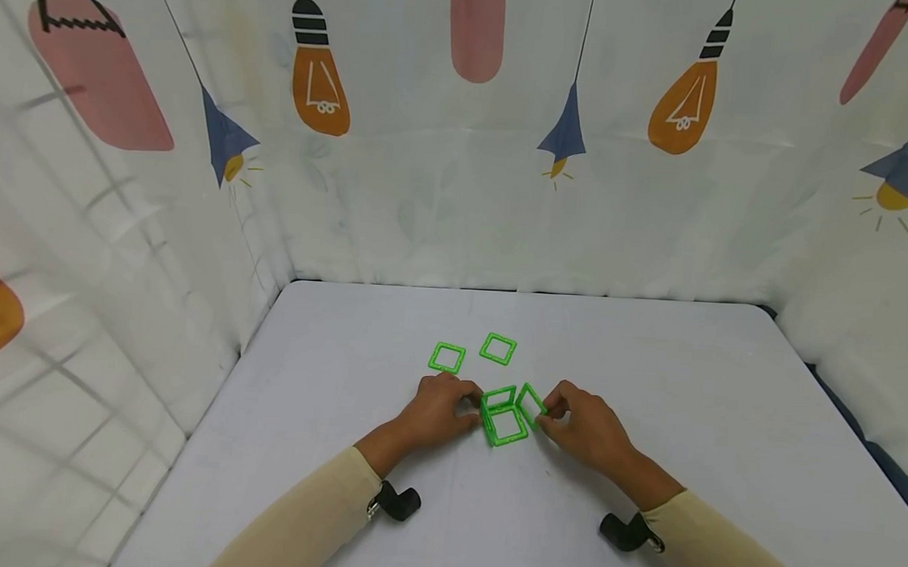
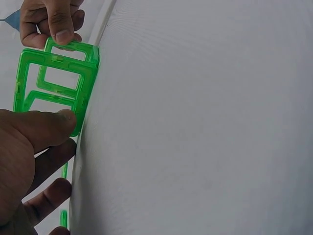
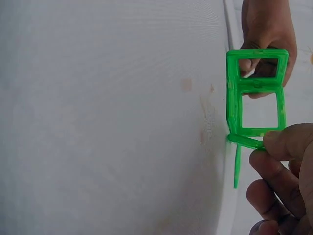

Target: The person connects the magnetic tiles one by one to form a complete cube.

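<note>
Green open-centred square tiles, like magnetic building tiles, form a partial box (image 1: 506, 442) on the table. One tile lies flat, with others standing at its left and back. My left hand (image 1: 440, 410) holds the box's left side, its thumb across the standing tile (image 2: 56, 59) in the left wrist view. At the box's right, my right hand (image 1: 586, 427) pinches a tilted square tile (image 1: 522, 411) between thumb and fingers. That tile's lower edge (image 3: 246, 142) meets the flat tile's side in the right wrist view.
Two loose green square tiles, one left (image 1: 447, 369) and one right (image 1: 498, 360), lie beyond the box. The white table (image 1: 646, 365) is backed by a pale curtain (image 1: 427, 207) with printed lamps. A curtain also hangs along the left side.
</note>
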Demonstrator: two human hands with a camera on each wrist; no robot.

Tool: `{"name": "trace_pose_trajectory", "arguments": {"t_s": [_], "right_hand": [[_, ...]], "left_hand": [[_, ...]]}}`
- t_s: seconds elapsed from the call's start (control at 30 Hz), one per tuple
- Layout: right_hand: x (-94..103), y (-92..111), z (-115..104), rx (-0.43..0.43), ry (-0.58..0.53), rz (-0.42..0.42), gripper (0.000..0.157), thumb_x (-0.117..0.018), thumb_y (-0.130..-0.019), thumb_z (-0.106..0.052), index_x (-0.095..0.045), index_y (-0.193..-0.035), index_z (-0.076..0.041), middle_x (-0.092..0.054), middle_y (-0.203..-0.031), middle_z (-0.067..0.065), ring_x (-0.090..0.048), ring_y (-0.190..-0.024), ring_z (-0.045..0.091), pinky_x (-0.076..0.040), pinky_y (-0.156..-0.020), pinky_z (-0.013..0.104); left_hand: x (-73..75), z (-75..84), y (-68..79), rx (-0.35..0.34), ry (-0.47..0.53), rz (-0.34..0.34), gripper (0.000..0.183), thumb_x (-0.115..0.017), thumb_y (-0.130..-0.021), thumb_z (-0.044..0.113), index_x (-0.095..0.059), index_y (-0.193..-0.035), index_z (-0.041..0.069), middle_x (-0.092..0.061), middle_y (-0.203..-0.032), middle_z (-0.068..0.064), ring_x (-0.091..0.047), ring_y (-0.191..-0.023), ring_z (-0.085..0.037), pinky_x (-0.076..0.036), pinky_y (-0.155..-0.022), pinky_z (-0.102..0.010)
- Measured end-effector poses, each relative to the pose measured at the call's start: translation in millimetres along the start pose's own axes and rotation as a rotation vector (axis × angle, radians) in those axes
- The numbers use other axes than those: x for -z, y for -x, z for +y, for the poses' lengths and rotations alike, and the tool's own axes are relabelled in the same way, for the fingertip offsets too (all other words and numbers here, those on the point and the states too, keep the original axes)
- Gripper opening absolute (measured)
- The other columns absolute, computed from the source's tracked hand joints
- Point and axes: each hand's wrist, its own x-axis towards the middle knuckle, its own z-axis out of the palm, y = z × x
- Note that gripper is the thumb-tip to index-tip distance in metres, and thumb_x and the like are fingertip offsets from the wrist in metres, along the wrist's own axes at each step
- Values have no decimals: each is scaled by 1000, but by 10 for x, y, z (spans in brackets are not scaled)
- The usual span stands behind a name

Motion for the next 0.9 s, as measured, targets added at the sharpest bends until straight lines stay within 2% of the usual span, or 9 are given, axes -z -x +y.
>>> {"name": "trace_pose_trajectory", "arguments": {"t_s": [0.3,0.9], "right_hand": [[-7,2,-53,-22,-25,-19,21,-82,-87,-20,-63,-96,-18,-68,-87,-8,-61,-81,11,-48,-66,33],[-49,-28,-74,0,45,-14,22,-85,-86,-23,-64,-95,-22,-68,-87,-11,-62,-81,10,-49,-67,33]], "left_hand": [[14,26,6,13,-5,-3,27,-82,-90,29,-74,-114,20,-71,-106,12,-56,-103,-14,-37,-98,-49],[14,31,15,1,-5,13,22,-80,-92,25,-76,-112,19,-73,-106,10,-58,-105,-17,-38,-97,-49]]}}
